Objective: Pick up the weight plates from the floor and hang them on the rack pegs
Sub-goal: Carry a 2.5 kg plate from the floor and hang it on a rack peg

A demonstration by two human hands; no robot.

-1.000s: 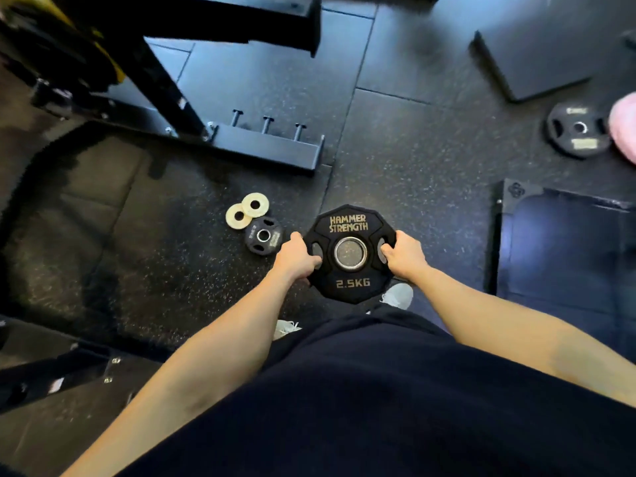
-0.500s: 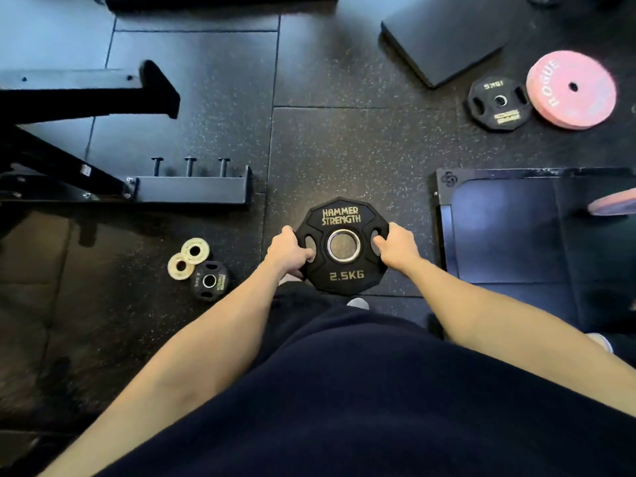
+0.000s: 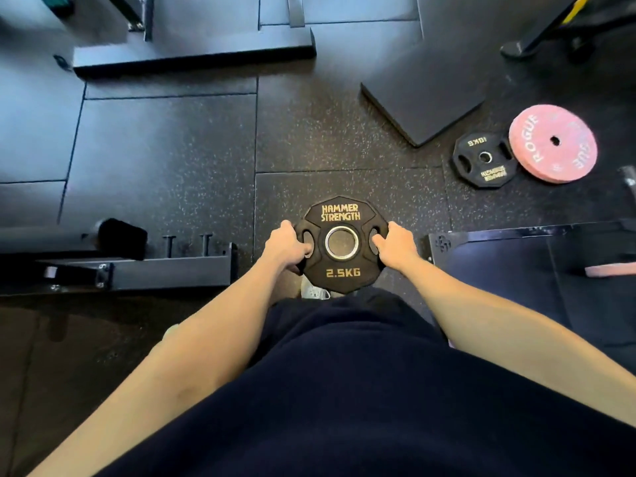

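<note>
view swung right | small plates gone from view | pink plate (image 3: 553, 143) fully visible

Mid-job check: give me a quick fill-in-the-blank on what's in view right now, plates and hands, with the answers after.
1. The plate held by the left hand and right hand is marked ____ KG.
2. The brand printed on the pink plate on the floor is ____.
3. The black plate beside the pink plate is marked ____ KG.

Missing words: 2.5; ROGUE; 10
</note>
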